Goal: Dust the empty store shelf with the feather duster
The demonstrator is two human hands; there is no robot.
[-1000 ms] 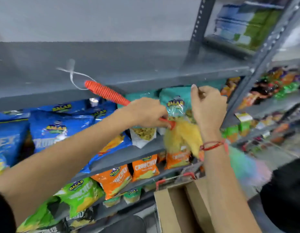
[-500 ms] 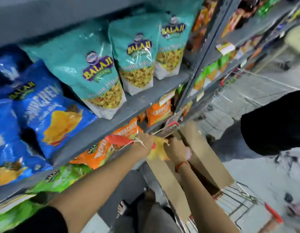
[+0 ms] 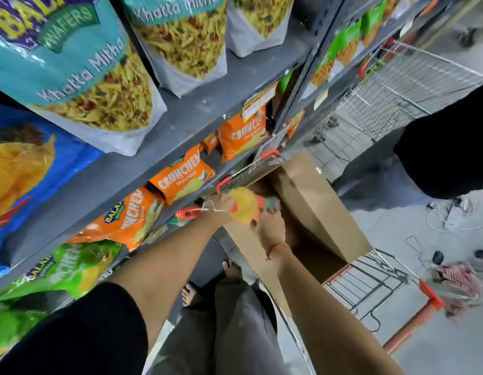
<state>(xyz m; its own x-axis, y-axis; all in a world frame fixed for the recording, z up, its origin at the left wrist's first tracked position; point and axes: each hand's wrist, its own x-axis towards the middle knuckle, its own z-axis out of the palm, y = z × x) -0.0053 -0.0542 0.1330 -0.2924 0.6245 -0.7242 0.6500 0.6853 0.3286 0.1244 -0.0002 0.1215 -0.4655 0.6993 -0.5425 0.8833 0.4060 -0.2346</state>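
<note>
The left hand [image 3: 220,208] is closed around the feather duster [image 3: 241,207], gripping where its ridged orange handle meets the yellow feathers, low over an open cardboard box [image 3: 313,201] in a shopping cart [image 3: 370,277]. The right hand [image 3: 267,226] rests on the feathers with fingers loosely curled. Orange Crunchex bags [image 3: 180,174] sit on the grey shelf [image 3: 180,123] just beside them.

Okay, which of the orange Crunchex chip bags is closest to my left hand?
The orange bag just above the left hand, between the other two; those lie farther off.
</note>
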